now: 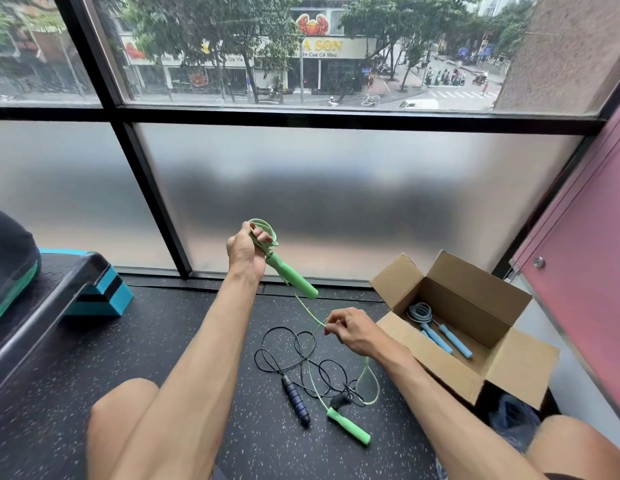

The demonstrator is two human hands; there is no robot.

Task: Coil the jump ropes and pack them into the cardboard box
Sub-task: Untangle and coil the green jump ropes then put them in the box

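A dark rounded object (10, 268) with a green band is cut off by the left edge and cannot be identified. It lies over a black step platform (73, 271) with teal risers, which is also cropped. The floor (156, 327) is dark speckled rubber and is bounded at its far edge by a black-framed window (301, 188). The lower panes are frosted, and a street is seen through the upper ones. Open floor is shown between the step platform and the left forearm.

The left hand (244, 251) is raised before the glass. Its fingers are curled round a small coil of the green jump rope (292, 277) and the top of one handle, so part of the coil is hidden. The cord is led down to the right hand (353, 330), where it is pinched between thumb and forefinger. Below that hand the cord is looped on the floor and ends at a second green handle between the knees.

The black jump rope (296, 400) is spread uncoiled on the floor under the hands. Its loops are crossed with the green cord, and the tangle at its second handle is hard to make out.

Toward the floor's right edge the cardboard box (475, 303) is set with its flaps open, beside a pink wall (578, 271). The blue jump rope (440, 332) is seen coiled inside, partly hidden by the near wall. A bluish bag (513, 419) is half hidden behind the near flap.
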